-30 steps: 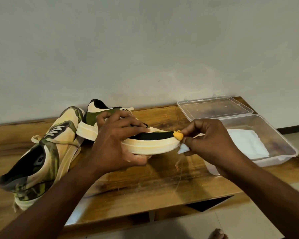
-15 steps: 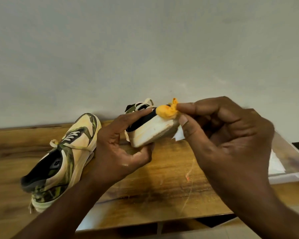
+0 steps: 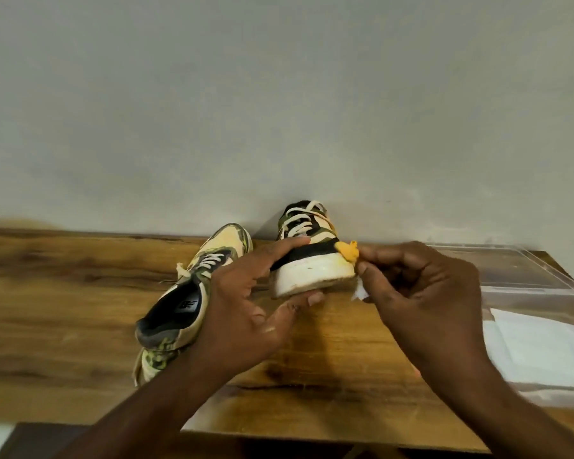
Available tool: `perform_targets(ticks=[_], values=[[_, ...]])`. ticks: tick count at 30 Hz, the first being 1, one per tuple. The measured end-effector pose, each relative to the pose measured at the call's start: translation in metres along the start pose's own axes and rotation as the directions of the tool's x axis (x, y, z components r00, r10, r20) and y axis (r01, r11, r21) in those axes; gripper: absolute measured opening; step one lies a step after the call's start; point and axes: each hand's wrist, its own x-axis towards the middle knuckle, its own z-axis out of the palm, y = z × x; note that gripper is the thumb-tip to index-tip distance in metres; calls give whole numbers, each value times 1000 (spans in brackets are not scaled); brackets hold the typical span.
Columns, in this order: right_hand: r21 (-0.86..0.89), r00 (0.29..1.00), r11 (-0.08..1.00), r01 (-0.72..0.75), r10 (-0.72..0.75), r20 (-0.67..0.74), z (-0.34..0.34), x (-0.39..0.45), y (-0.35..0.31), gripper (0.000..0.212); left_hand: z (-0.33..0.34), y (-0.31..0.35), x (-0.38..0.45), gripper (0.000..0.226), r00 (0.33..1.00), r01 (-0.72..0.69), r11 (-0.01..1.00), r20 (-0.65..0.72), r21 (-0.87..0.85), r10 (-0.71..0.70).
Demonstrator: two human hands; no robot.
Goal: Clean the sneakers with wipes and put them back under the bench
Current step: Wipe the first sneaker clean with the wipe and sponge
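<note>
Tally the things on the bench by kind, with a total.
Sneakers: 2, one held in the left hand, one lying on the bench
Used wipes: 1, yellow-stained, pinched by the right hand
Clear plastic containers: 1, clean wipes inside
Container lids: 1
Total: 5

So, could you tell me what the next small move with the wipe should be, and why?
Probably draw the wipe, pinched in the right hand, along the white sole edge of the held sneaker. The left hand steadies that shoe heel-forward, and dark specks show on the sole.
</note>
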Motion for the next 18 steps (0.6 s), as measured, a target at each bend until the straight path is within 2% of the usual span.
perform_targets(ticks=[2,3,7,12,15,18], values=[[105,998,992,-68,68,6,11,-4,-5,25,-7,-2,-2,60,1000,-8,1000,-15,17,8],[118,999,992,-38,37,12,16,-8,-9,25,-9,-3,-4,60,1000,-9,1000,-19,18,9],[-31,978,979,202,-200,58,27,-15,-20,22,-16,-6,-10,61,1000,-11,1000,-21,18,11],[-93,907,911,401,-381,179,40,-24,-20,23,-20,-8,-18,53,1000,-22,1000,14,2,22],[-35,942,953,302,-293,166,39,-18,-17,22,-19,-9,-21,54,1000,-9,1000,19,-12,9],[3,993,997,72,-72,98,34,-2,-1,23,-19,-12,-22,59,999,33,999,30,-26,-32]])
